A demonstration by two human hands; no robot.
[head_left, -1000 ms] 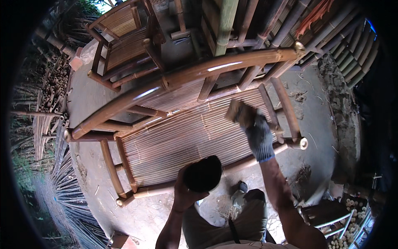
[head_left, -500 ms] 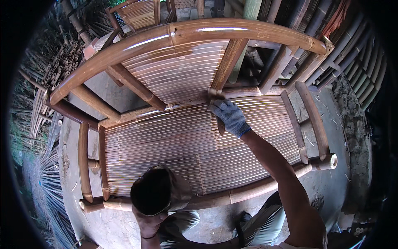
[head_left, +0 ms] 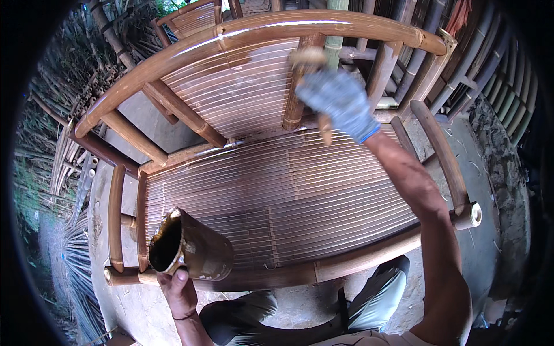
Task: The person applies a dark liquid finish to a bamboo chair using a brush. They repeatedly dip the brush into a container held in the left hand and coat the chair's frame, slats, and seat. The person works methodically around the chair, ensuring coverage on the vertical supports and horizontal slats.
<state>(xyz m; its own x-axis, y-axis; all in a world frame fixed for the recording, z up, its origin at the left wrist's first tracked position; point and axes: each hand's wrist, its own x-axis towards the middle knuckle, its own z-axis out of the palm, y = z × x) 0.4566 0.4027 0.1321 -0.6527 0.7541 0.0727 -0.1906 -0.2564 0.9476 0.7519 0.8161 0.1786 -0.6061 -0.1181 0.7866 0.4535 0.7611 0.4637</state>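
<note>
A bamboo bench (head_left: 340, 179) with a slatted seat and a curved top rail fills the middle. My right hand (head_left: 337, 101), in a grey knit glove, grips a paintbrush; its pale bristles (head_left: 307, 56) are blurred by motion. They lie over the upper part of the backrest's right-hand upright (head_left: 293, 109), and the wooden handle's end (head_left: 326, 132) sticks out below the glove. At the lower left, my bare left hand (head_left: 179, 291) holds a stained can (head_left: 209, 249) tilted over the seat's front edge. Dark liquid coats the can's inside.
Bamboo poles (head_left: 490, 63) lean at the right, beside a rough stone edge (head_left: 499, 155). Another bamboo seat (head_left: 190, 22) stands behind the bench. Piled thin bamboo (head_left: 86, 259) lies at the left. Armrests (head_left: 441, 155) rise at both bench ends.
My right hand has lifted the brush from the foot of the upright toward the top rail. My left hand has shifted the can leftward, and its mouth now faces more to the left.
</note>
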